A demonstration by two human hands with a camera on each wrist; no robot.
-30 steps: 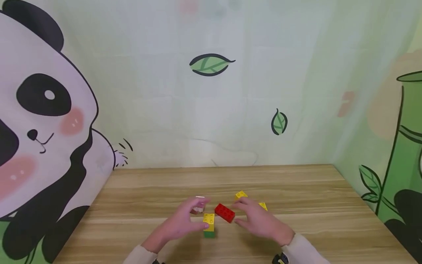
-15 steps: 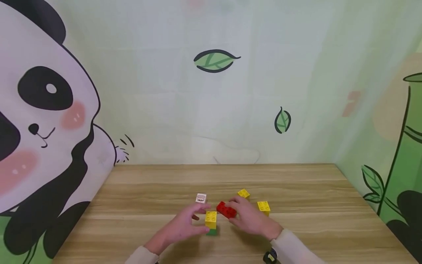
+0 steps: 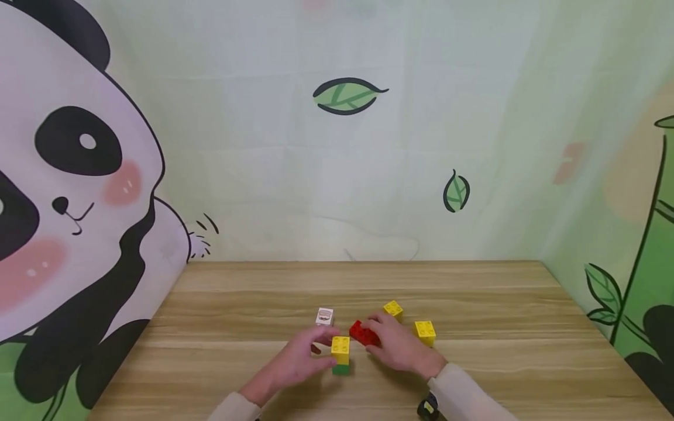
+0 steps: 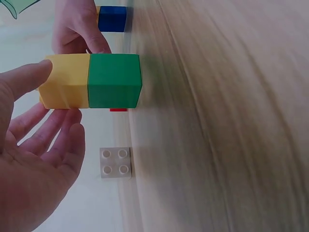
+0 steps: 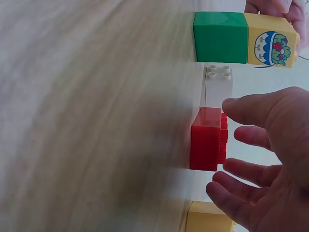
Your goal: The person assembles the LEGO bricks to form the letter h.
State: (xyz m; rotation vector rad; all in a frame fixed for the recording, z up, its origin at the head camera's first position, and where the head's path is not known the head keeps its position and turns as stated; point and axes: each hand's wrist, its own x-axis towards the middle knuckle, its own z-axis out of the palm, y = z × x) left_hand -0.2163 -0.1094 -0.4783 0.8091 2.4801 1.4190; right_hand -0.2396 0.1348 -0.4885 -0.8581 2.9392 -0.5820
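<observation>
My left hand (image 3: 302,358) holds a yellow brick (image 3: 340,346) between thumb and fingers; this brick sits on a green brick (image 3: 341,369), the pair upright on the table. The left wrist view shows the thumb against the yellow brick (image 4: 67,82), with the green brick (image 4: 115,80) free of the fingers. Over the right end of a red brick (image 3: 361,333) is my right hand (image 3: 402,345). In the right wrist view its thumb and fingers are spread near the studded side of the red brick (image 5: 205,140), with no firm grip visible.
A white brick with a printed picture (image 3: 325,316) stands behind my left hand. Two more yellow-topped bricks (image 3: 392,309) (image 3: 425,330) are behind and right of my right hand. A blue brick (image 4: 112,19) shows in the left wrist view. The wooden table (image 3: 253,292) meets a printed backdrop.
My right hand has moved left and forward from beside the red brick to over its right end. My left hand stays at the yellow and green stack. The whole head view has shifted slightly.
</observation>
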